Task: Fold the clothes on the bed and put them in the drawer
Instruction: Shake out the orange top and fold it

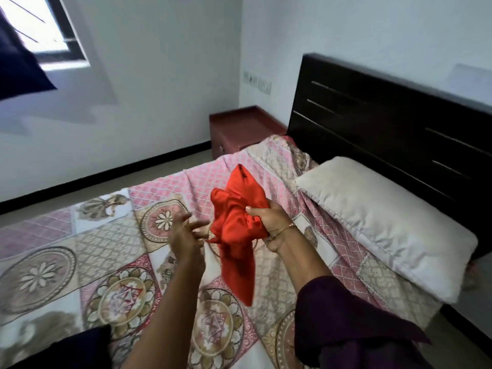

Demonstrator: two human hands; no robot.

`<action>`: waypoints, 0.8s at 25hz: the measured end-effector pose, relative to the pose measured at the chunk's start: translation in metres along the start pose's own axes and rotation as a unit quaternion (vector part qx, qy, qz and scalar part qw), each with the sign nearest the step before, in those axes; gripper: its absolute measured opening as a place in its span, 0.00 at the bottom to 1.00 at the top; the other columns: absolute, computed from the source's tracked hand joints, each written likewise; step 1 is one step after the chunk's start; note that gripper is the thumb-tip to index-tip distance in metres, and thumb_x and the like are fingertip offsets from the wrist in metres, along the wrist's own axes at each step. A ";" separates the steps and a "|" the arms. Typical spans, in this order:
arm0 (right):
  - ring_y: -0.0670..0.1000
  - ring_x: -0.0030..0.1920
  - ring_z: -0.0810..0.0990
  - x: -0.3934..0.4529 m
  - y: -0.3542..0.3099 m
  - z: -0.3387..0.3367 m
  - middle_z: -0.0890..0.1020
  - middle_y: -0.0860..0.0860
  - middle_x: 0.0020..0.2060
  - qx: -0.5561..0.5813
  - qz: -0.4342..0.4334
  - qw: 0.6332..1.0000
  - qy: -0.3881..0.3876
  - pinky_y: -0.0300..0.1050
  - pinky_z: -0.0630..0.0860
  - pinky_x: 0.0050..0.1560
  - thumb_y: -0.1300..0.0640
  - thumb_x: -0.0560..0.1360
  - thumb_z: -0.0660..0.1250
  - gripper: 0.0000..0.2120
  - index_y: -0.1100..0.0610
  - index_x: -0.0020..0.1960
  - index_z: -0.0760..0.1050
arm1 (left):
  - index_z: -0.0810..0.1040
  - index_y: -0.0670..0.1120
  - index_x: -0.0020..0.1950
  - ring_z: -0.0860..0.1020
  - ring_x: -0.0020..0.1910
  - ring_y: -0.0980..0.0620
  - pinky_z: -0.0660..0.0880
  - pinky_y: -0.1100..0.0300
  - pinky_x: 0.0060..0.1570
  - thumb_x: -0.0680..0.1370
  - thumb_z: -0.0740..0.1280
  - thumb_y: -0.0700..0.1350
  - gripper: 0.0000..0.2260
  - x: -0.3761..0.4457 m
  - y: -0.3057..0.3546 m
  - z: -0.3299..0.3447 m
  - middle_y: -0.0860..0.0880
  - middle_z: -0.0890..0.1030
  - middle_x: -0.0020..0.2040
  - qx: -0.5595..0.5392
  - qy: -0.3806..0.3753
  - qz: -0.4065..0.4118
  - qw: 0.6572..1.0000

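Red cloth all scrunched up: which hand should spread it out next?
The left hand, probably. Its fingers are open right beside the red cloth, while the right hand is already busy gripping it bunched above the bed.

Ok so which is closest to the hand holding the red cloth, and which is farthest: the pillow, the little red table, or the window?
From the right hand gripping the red cloth:
1. Pillow, just to its right on the bed.
2. Little red table, beyond the bed by the headboard.
3. Window, far up at the left.
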State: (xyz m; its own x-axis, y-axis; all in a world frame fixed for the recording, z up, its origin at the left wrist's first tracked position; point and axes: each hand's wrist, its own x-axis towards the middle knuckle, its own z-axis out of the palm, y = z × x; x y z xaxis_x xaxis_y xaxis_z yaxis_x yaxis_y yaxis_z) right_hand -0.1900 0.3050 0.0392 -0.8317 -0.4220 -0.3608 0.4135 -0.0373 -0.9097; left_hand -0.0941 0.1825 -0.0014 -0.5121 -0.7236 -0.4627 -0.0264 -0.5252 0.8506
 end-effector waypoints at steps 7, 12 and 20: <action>0.50 0.25 0.81 -0.117 -0.002 0.079 0.82 0.55 0.26 0.193 0.106 0.969 -0.116 0.41 0.79 0.27 0.65 0.78 0.59 0.21 0.64 0.28 0.80 | 0.72 0.47 0.68 0.78 0.53 0.38 0.79 0.39 0.39 0.71 0.48 0.75 0.41 -0.083 -0.028 -0.179 0.43 0.78 0.59 -0.211 -0.062 -0.232 0.948; 0.50 0.23 0.80 -0.141 0.042 0.078 0.80 0.55 0.24 0.133 0.150 0.979 -0.032 0.40 0.78 0.25 0.64 0.78 0.59 0.10 0.64 0.40 0.74 | 0.76 0.41 0.57 0.84 0.39 0.46 0.81 0.53 0.32 0.59 0.74 0.66 0.37 -0.118 0.006 -0.219 0.42 0.85 0.44 -0.227 -0.109 -0.154 0.955; 0.53 0.22 0.77 -0.150 0.146 0.029 0.77 0.55 0.19 -0.051 0.270 0.957 0.090 0.36 0.72 0.19 0.64 0.76 0.58 0.09 0.63 0.39 0.73 | 0.72 0.39 0.52 0.76 0.24 0.49 0.71 0.66 0.19 0.80 0.60 0.35 0.04 -0.117 -0.035 -0.262 0.42 0.77 0.32 0.123 0.008 -0.291 0.949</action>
State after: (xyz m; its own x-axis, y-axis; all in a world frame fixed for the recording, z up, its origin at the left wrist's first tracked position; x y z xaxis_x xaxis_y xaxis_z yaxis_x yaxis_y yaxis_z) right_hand 0.0055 0.3365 -0.0338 -0.5614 -0.1920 -0.8050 0.7702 0.2345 -0.5931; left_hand 0.1918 0.1679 -0.0423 -0.3366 -0.3504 -0.8740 -0.5014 -0.7190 0.4813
